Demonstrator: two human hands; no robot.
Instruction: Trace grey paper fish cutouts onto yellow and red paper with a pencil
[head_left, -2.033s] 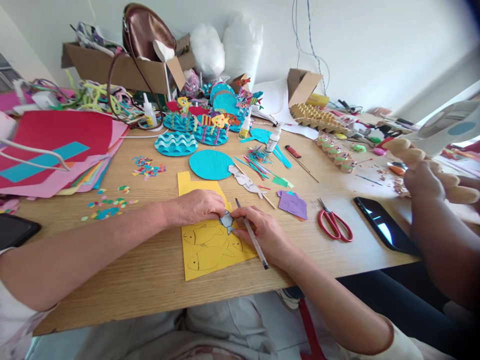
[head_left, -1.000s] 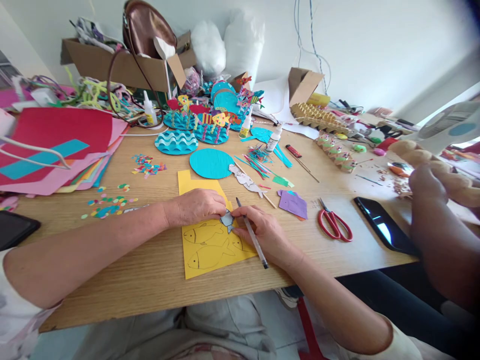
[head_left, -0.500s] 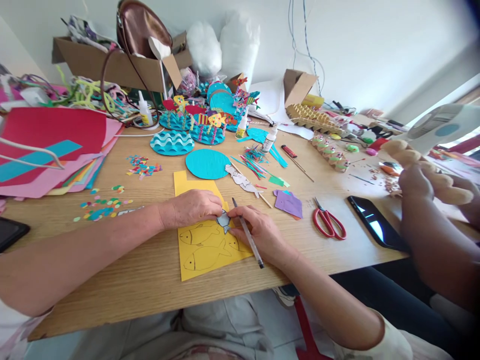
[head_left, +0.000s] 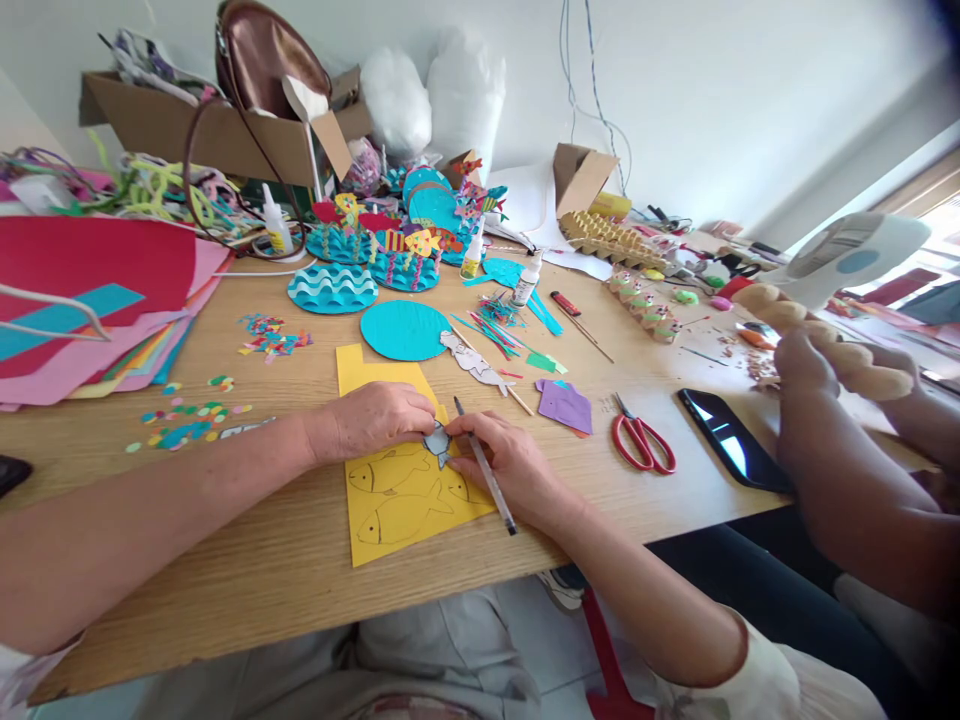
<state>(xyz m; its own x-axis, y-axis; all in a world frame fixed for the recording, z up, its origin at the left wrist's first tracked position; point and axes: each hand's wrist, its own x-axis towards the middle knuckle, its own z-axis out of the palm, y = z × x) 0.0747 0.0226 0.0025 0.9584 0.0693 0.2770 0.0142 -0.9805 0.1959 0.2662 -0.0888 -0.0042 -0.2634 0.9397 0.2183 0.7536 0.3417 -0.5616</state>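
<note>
A sheet of yellow paper (head_left: 405, 535) with fish outlines drawn in dark ink lies before me on the table. On it rests a small grey-blue paper fish cutout (head_left: 436, 440), partly covered by fingers. My left hand (head_left: 382, 420) comes in from the left, its fingers bent together at the cutout's upper left edge. From the other side, my right hand (head_left: 510, 460) has its thumb and fingertips at the cutout's right side and tail. A clear pen (head_left: 487, 470) sits in that same hand, slanting across the fingers with its dark end toward me.
Red-handled scissors (head_left: 641, 440) and a black phone (head_left: 731, 440) lie to the right. Beyond the sheet are a blue oval (head_left: 403, 330), purple paper pieces (head_left: 564, 405) and glue bottles (head_left: 527, 280). Another person's hands (head_left: 810, 375) hold a row of tan rounded pieces (head_left: 825, 345) at right.
The view has swung slightly to the right, so everything sits a little further left. Both hands stay at the fish cutout with hardly any movement.
</note>
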